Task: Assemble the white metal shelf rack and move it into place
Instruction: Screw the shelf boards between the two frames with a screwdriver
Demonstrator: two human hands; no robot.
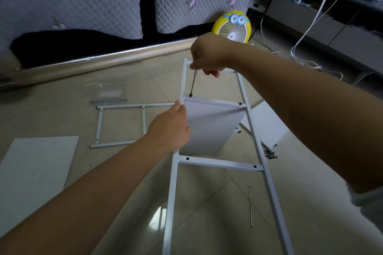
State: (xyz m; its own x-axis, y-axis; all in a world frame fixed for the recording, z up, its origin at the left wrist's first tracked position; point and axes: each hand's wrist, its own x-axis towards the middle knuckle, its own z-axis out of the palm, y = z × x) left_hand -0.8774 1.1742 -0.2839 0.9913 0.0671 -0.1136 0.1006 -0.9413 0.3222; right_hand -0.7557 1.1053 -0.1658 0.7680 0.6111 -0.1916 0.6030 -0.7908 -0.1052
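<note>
No legible writing anywhere. White ladder frame (pixel 219 163) stands upright on beige tile floor (pixel 207 203); spare tool (pixel 250 207) lies just R of it. L hand (pixel 170 128) grips frame's L rail beside white shelf board (pixel 209 126). R hand (pixel 209 56) closed on screwdriver (pixel 193 84), tip at rung screw. 2nd frame (pixel 122 124) lies flat to L; yellow fan (pixel 232 27) & quilted cushions (pixel 72 0) beyond.

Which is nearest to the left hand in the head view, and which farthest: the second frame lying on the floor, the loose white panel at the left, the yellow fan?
Measured from the left hand gripping the upright frame's post:
1. Second frame, flat on the floor just left of the hand.
2. Loose white panel, farther left, toward the bottom.
3. Yellow fan, far behind, beyond the right hand.
</note>
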